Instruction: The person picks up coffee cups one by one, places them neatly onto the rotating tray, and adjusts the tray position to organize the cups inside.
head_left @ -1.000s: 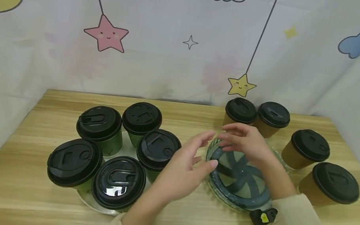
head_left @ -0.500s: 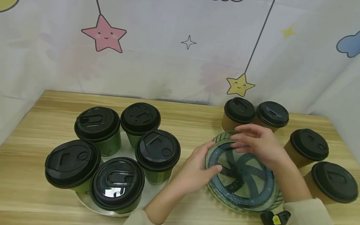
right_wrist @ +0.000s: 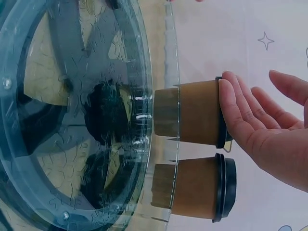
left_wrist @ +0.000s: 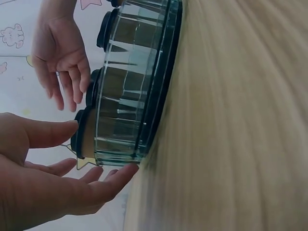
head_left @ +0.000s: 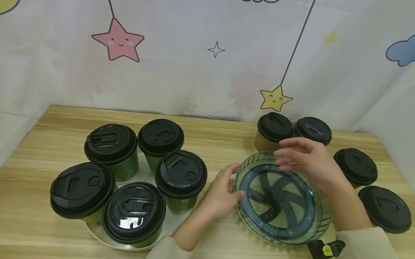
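Note:
A round, clear green-blue dish (head_left: 325, 215) with a ribbed wall and a dark pinwheel pattern in its base sits on the table. My left hand (head_left: 219, 194) is at its left side. In the left wrist view, the left fingertips (left_wrist: 129, 169) touch or nearly touch the dish's lower wall, while the thumb stays apart from the others. My right hand (head_left: 314, 163) hovers over the far right rim, fingers loosely extended and holding nothing. Its wrist view shows that hand (right_wrist: 269, 125) in front of a brown paper cup (right_wrist: 198, 113) with a black lid.
Several green cups with black lids (head_left: 134, 211) stand on a white round plate (head_left: 172, 230) at the left. Several brown cups with black lids (head_left: 385, 209) stand behind and right of the dish. A printed white curtain (head_left: 175, 77) borders the wooden table (head_left: 27, 227) at the back.
My left hand has shifted right and come down beside the dish. My right hand has moved right across the far rim, away from the left hand. The cups stay put.

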A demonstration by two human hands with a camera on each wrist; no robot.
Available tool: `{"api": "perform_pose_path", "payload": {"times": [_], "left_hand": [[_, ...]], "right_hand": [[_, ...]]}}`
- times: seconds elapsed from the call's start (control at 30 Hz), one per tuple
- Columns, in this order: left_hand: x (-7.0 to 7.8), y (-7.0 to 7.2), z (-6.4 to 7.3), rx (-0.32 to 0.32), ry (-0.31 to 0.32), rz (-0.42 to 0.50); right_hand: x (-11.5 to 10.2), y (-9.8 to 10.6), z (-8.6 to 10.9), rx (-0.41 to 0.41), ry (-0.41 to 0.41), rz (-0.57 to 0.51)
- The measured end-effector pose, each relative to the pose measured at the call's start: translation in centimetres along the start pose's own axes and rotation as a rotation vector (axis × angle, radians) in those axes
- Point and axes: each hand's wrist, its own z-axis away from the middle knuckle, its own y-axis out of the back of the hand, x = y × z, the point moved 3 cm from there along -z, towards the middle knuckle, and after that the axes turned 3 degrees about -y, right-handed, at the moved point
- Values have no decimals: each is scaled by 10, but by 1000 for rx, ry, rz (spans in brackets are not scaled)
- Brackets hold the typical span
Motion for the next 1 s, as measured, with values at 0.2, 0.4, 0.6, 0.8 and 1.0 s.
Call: {"api": "perform_pose_path", "payload": {"times": [0.2,0.4,0.6,0.8,1.0], "left_hand": [[-8,-1,-5,27,10,21],[-12,-1,-8,27,13,59],[-14,-1,-9,12,21,80],[-14,-1,-9,0,45,92],[-15,0,-10,-4,48,100]], "right_hand": [[1,3,-1,1,3,-1],[-1,5,-2,4,0,-5],[-4,9,-5,3,7,-14],[-10,13,-8,53,36,48],[-17,21,-13,92,57,140]]}}
